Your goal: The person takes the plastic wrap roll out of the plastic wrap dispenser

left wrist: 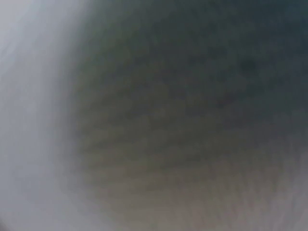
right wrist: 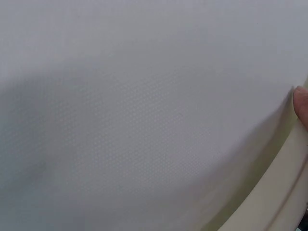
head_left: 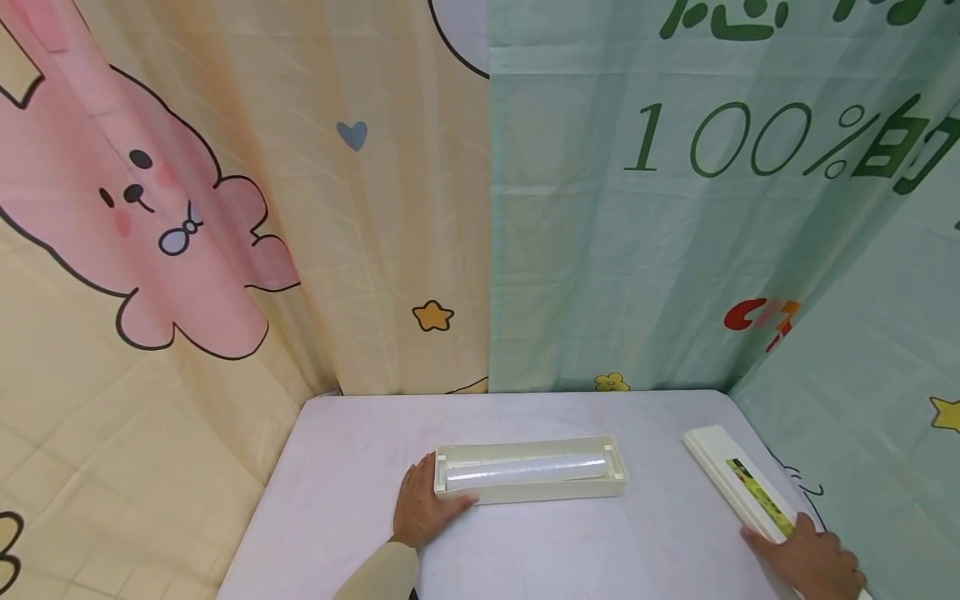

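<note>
A long cream cling film dispenser box (head_left: 551, 492) lies lidless on the table, its roll of shiny clear film (head_left: 525, 472) showing inside. My left hand (head_left: 429, 504) grips the box's left end, thumb along the front wall and fingers behind the end. At the table's right side is the long cream lid (head_left: 720, 454), slanted, with a yellow-green label on top. My right hand (head_left: 813, 557) holds its near end, thumb on the left edge. In the right wrist view, the lid (right wrist: 269, 207) curves along the lower right with a fingertip at its edge. The left wrist view is blurred.
The table (head_left: 360, 442) has a pale white cover. A beige printed curtain (head_left: 390, 233) hangs behind it on the left, and a green printed curtain (head_left: 555, 250) at the back right comes close along the right table edge.
</note>
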Demonstrator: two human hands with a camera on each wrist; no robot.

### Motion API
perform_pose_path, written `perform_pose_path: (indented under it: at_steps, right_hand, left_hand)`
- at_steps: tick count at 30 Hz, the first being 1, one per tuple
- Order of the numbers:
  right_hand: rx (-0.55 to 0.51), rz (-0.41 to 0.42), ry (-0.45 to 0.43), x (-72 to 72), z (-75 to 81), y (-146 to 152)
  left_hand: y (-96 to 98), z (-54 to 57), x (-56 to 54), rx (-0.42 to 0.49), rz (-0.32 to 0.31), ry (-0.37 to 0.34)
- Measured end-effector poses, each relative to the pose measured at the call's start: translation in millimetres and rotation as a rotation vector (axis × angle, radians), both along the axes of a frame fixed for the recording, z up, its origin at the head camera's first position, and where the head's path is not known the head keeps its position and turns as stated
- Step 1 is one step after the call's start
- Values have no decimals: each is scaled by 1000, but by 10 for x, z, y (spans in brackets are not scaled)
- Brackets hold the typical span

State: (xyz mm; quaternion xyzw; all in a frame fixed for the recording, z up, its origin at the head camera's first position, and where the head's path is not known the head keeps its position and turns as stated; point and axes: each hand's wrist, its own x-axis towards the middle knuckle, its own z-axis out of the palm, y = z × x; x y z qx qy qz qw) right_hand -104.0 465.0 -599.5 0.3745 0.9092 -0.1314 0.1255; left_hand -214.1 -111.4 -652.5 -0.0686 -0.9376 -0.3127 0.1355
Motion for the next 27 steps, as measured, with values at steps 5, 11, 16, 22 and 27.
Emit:
perform_pose_path:
  at_steps: [5,11,16,22,27]
  right_hand:
    - [5,-11,-5,66,5,-5]
    - [1,-9,-9,93,9,25]
    - [-9,11,-12,103,-1,63]
    - [0,13,-9,102,-8,53]
    - [-8,0,-18,101,-24,45]
  left_hand:
    - [-1,24,-8,1,-4,-28]
    - [-1,7,-2,-21,0,34]
    - [-3,5,11,-24,6,49]
    - [-1,33,14,-13,2,13]
    - [3,39,12,-10,-3,29]
